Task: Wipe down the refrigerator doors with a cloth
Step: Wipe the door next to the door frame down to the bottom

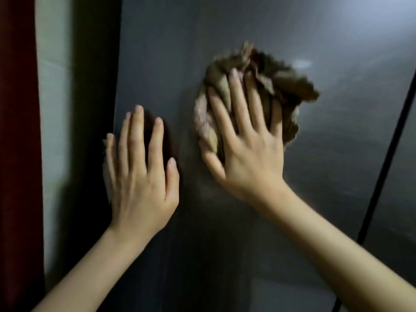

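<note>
Cloth point(286, 84) is what I watch on my feed, a crumpled brown wad held against the refrigerator door point(202, 30), right of the door's middle. Nearest the camera, 2 bare forearms point(337, 255) rise from the bottom edge of the view. The left hand point(139, 176) lies flat on the door close to its left edge, all 5 fingers point(137, 131) straight and slightly spread, holding nothing. The right hand point(245, 154) is higher and to the right, palm down on the lower left part of the cloth. Its fingers are spread and nearly straight across the folds, pressing the wad to the door rather than curling round it, and the thumb point(210, 158) lies along the cloth's lower left rim. The cloth sticks out past the fingertips above and to the right, and its edges there are blurred. A thin black seam point(387, 154) runs slantwise down the right side, with a second door panel point(405, 188) beyond it. Left of the refrigerator I see a pale wall strip point(54, 86) and a dark red band point(18, 109) at the frame's edge.
</note>
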Demonstrator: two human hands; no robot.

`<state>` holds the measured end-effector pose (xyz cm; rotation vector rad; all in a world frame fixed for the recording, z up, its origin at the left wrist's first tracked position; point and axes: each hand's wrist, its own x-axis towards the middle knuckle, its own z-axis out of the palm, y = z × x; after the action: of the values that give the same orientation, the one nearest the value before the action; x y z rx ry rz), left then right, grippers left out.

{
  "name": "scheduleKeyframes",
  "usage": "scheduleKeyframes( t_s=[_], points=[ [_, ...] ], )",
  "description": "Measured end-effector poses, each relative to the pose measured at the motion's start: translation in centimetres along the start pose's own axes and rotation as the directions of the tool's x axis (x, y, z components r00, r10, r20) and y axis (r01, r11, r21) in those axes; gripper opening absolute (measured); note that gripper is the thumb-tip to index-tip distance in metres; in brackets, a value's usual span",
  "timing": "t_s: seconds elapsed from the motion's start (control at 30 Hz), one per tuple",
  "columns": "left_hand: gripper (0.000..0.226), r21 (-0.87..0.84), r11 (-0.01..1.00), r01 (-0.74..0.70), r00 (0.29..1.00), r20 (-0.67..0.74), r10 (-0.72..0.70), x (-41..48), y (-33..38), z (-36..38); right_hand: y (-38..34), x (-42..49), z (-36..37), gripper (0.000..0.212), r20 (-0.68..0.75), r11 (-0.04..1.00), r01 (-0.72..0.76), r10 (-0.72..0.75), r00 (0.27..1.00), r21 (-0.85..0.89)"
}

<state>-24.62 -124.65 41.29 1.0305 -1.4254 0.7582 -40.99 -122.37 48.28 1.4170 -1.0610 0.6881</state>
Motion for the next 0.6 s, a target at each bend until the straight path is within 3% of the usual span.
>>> scheduleKeyframes(
  t_s=[0.17,0.23,0.33,0.43,0.5,0.6],
  points=[
    [0.061,-0.03,0.995,0.097,0.994,0.042,-0.096,-1.1,-2.1,-0.5,-1.9,-4.6,0.3,0.07,0.083,0.916,0.37,-0.385,0.919,0.158],
    [0.061,-0.085,0.988,0.133,0.99,0.05,-0.129,-0.9,-2.5,-0.8,-1.0,-1.2,0.2,0.068,0.054,0.913,0.383,-0.393,0.918,0.139],
    [0.063,-0.237,0.947,0.215,0.977,0.063,-0.206,-0.3,-2.8,-1.0,-0.8,4.8,-0.2,0.066,-0.006,0.974,0.224,-0.224,0.975,0.031],
    [0.064,-0.394,0.875,0.283,0.959,0.084,-0.272,-0.4,-2.7,-1.0,-3.2,3.9,0.3,0.07,0.001,0.993,0.114,-0.114,0.993,-0.002],
    [0.064,-0.451,0.825,0.34,0.939,0.113,-0.325,-0.6,-2.9,-1.2,-5.3,0.2,1.0,0.072,0.041,0.97,0.233,-0.236,0.971,0.073],
    [0.065,-0.546,0.72,0.429,0.897,0.165,-0.409,-0.6,-3.5,-1.6,-5.9,-2.7,1.2,0.072,0.074,0.863,0.478,-0.494,0.866,0.166]
  ],
)
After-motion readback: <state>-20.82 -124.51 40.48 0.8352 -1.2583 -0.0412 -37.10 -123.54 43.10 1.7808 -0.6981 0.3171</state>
